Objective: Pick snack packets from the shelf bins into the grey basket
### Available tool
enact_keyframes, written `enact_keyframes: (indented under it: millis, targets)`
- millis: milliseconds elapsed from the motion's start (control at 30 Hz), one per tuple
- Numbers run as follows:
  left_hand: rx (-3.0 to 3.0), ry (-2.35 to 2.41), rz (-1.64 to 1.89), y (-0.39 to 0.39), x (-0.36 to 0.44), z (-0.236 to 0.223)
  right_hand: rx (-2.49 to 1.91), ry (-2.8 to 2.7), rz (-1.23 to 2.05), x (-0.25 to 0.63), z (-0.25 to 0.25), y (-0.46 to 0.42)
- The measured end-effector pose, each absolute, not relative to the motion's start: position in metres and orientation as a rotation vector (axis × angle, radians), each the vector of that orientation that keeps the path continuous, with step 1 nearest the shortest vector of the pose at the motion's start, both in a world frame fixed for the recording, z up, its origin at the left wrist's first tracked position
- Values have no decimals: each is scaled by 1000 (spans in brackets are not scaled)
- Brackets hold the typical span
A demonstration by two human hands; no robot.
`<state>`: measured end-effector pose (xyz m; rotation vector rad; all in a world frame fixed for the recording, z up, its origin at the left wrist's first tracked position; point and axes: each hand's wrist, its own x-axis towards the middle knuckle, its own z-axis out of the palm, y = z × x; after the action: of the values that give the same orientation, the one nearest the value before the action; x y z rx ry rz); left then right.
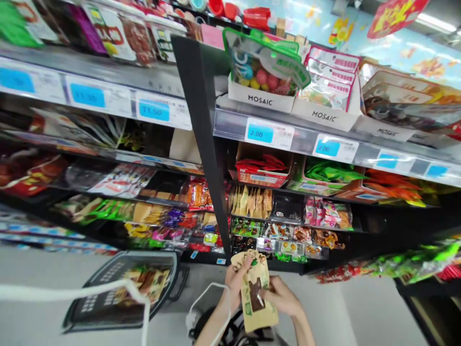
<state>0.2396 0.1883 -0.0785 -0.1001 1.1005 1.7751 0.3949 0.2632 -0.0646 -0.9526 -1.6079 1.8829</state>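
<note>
A tan snack pouch [256, 293] with a clear window and a green mark near its top is held upright low in the middle of the view. My left hand [236, 278] pinches its upper left edge. My right hand [280, 297] grips its right side, thumb on the window. Both hands are closed on the pouch, in front of the lowest store shelves. A white cord [201, 300] loops over my left forearm.
A dark shopping basket [108, 300] with packets inside sits on the grey floor at lower left. Shelves of snack packets with blue price tags [260, 133] fill the view. A black upright post [205, 139] splits the shelving. White MOSAIC display boxes [260, 100] stand on the upper right shelf.
</note>
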Motion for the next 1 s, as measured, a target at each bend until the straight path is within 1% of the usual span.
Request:
enact_keyframes:
  millis: [100,233,367,500,600,700,833,933,1000]
  targets:
    - [-267,1130,1926,201,247,-77,-874,-1724,2001,405,-58,273]
    - [-411,1120,2102,212,242,-71,-799,-1424,1989,404,-60,270]
    - [-418,1029,2221,229,239,-57,-799,-1135,1913,380,-72,257]
    - [-388,889,2241,252,243,-44,-900,-903,1820,354,-83,256]
    - [-345,819,2209,264,238,-42,-927,-940,1787,344,-79,269]
    - [-300,770,2162,276,223,-44,-926,-1072,1650,335,-65,288]
    - [-182,731,2083,292,193,-41,-903,-1310,1334,316,-48,307]
    - [-97,662,2057,298,176,-36,-933,-1357,1143,298,-48,309]
    - [-22,597,2002,296,169,-35,-961,-1294,1079,287,-53,307]
